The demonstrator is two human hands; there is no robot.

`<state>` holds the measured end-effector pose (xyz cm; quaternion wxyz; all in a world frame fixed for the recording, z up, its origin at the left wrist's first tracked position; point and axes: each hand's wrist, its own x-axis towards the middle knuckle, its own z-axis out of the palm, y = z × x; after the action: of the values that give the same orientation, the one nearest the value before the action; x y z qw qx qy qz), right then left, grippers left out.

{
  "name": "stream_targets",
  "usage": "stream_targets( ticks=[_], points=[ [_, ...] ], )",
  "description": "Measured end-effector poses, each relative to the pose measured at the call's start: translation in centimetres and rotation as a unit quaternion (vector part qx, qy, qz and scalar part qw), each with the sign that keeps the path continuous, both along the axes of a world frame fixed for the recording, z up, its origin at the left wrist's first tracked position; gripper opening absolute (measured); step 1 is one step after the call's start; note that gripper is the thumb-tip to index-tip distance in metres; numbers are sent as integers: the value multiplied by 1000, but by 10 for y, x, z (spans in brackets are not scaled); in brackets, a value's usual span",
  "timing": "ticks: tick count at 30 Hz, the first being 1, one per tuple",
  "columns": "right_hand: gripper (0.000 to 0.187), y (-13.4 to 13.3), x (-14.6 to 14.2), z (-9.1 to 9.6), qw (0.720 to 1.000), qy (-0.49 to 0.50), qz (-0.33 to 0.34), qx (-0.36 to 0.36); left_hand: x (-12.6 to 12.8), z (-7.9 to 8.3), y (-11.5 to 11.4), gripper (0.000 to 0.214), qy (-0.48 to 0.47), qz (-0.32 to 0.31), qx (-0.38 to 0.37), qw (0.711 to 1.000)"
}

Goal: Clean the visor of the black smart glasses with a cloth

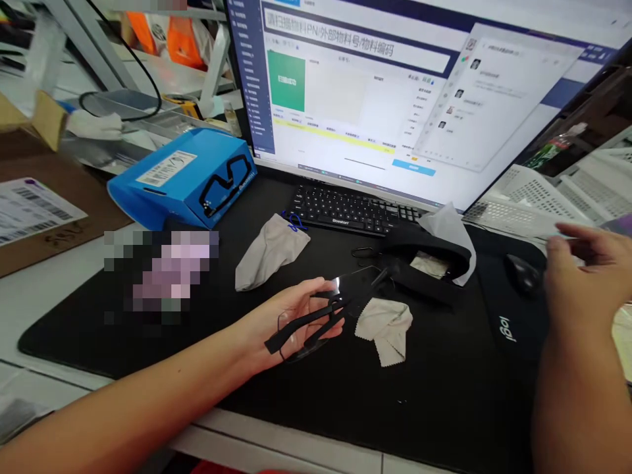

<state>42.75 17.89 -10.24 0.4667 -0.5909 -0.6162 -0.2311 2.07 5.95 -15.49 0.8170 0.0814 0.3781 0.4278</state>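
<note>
surface: black desk mat [306,401] on white desk, cluttered office bench | left hand [291,316] palm up, fingers curled round black glasses [326,313] low on mat | right hand [585,276] blurred over mouse [523,273], fingers loosely apart, holding nothing | near: grey cloth [388,326], grey pouch [269,250], black case [427,260], keyboard [345,207], monitor [395,85], blue box [182,174]

White desk [59,289], lit monitor [395,85]

On the monitor [395,85] we read a large header in Chinese, "请扫描物料PN/外部物料号/物料编码". Below the monitor, the keyboard [353,210] carries a small white brand word that we cannot make out for sure. Right of the keyboard, the black mat [508,329] shows "logi". Left of the monitor, the cardboard box [44,210] bears a barcode label, too small to read.
</note>
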Motion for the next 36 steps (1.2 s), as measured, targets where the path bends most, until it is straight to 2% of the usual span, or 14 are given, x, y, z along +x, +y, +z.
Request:
stream_targets(
  ticks=[2,3,5,8,12,15,20,26,28,30,33,34,36],
  points=[
    [24,-34,-54,20,991,-36,123,-45,1,0,-3,22,13,-8,9,1000],
    [22,-51,-79,25,976,-68,189,-84,2,0,-4,23,22,-10,13,1000],
    [33,-81,-117,26,930,-126,314,-144,5,0,-6,23,34,-18,22,999],
    [45,-106,-143,16,879,-202,395,-177,10,4,-9,25,50,-43,51,996],
    [28,-109,-142,8,847,-261,429,-176,13,7,-13,34,102,-58,131,985],
    [25,-107,-137,14,840,-270,445,-152,12,7,-14,39,114,-61,175,976],
    [31,-107,-137,18,864,-186,458,-90,10,10,-19,41,86,-70,233,966],
    [26,-106,-144,5,893,-101,437,-37,9,15,-21,39,65,-79,245,964],
    [15,-104,-142,1,901,-48,427,-52,8,14,-20,41,69,-78,237,966],
    [4,-103,-139,-2,896,42,428,-106,8,14,-18,42,70,-81,230,967],
    [8,-101,-139,-2,861,160,435,-208,7,13,-15,42,63,-85,217,970],
    [10,-101,-140,-1,857,181,427,-224,8,12,-14,41,60,-82,210,972],
    [15,-100,-142,0,868,199,393,-230,8,10,-12,38,57,-71,190,978]
  ],
)
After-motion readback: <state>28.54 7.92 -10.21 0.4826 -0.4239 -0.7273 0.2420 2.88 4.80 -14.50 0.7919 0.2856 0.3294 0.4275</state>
